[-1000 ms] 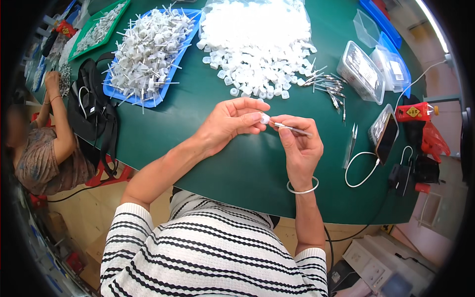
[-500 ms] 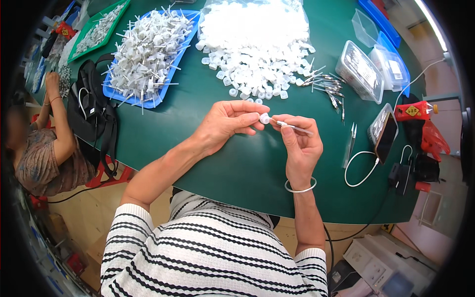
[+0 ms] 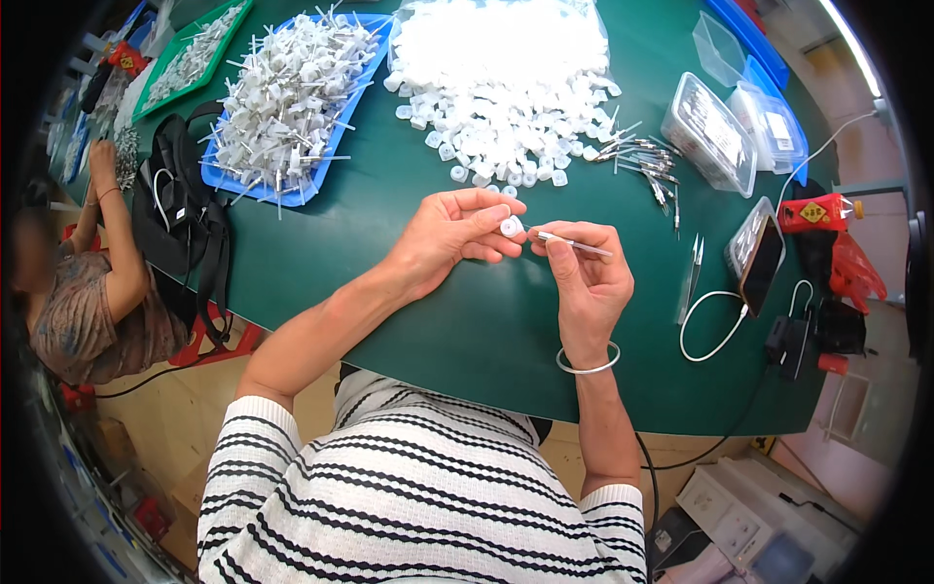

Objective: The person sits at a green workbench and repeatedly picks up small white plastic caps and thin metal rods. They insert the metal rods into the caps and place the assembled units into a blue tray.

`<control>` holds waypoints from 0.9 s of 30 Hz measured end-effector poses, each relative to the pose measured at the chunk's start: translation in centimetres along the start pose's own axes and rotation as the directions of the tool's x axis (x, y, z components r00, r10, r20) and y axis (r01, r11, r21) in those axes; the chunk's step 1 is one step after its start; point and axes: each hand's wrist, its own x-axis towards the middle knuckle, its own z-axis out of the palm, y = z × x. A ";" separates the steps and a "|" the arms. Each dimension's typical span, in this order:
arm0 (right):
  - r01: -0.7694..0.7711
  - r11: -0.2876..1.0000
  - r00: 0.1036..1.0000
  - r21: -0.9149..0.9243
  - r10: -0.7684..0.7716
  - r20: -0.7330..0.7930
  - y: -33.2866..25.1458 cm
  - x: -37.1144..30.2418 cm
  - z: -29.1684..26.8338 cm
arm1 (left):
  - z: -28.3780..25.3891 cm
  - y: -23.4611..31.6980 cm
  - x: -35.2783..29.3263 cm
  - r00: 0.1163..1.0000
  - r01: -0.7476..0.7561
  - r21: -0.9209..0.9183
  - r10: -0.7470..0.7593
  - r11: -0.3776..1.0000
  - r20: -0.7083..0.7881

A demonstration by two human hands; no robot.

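Observation:
Between the thumb and fingers of my left hand (image 3: 436, 241) is a small white plastic cap (image 3: 511, 227), its round face with a ring turned toward me. My right hand (image 3: 592, 282) pinches a thin rod-like piece (image 3: 581, 245) with a metallic part and a pale tube end. The tip of this piece points at the cap, with a small gap between them. Beyond my hands lies a large heap of similar white caps (image 3: 496, 127). To its right is a small pile of loose metal-and-tube pieces (image 3: 647, 161).
A blue tray (image 3: 309, 193) at the left is heaped with white capped tube pieces; a green tray (image 3: 226, 51) stands beyond it. Tweezers (image 3: 691, 277), a phone (image 3: 761, 265) on a cable and clear plastic boxes (image 3: 710, 136) are at the right. A black backpack (image 3: 185, 209) and another person (image 3: 97, 282) are at the left.
The cap has turned in my left fingers, so its ringed face shows more, and it has shifted slightly left. My right hand keeps the thin piece near it.

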 end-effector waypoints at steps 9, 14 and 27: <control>-0.027 0.999 1.000 -0.036 0.027 -0.001 0.5 0.0 0.0 | 0.3 -0.2 -0.1 0.989 -0.146 0.140 0.148 0.979 -0.003; -0.013 0.999 1.000 -0.046 0.013 -0.003 0.7 0.1 -0.1 | 0.4 0.0 -0.4 0.993 -0.116 0.112 0.113 0.987 0.034; -0.015 0.988 1.000 -0.156 0.015 0.000 0.2 0.2 -0.3 | 0.3 0.5 -0.4 0.999 -0.002 0.058 -0.001 0.998 0.045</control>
